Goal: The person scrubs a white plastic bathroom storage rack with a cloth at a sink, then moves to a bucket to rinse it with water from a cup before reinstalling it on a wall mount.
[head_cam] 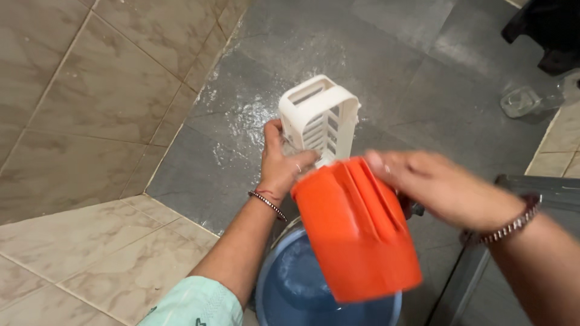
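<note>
We have a single view, from a camera worn on the head, looking steeply down and slightly forward past both forearms. It sits close to the hands, which fill the middle of the frame, with the wet grey floor [386, 66] beyond them and a tiled wall [90, 90] on the left. No second view shares the scene.

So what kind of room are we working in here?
Probably a bathroom or wash area: a wet dark tiled floor, beige tiled walls, and a blue bucket below the hands.
</note>
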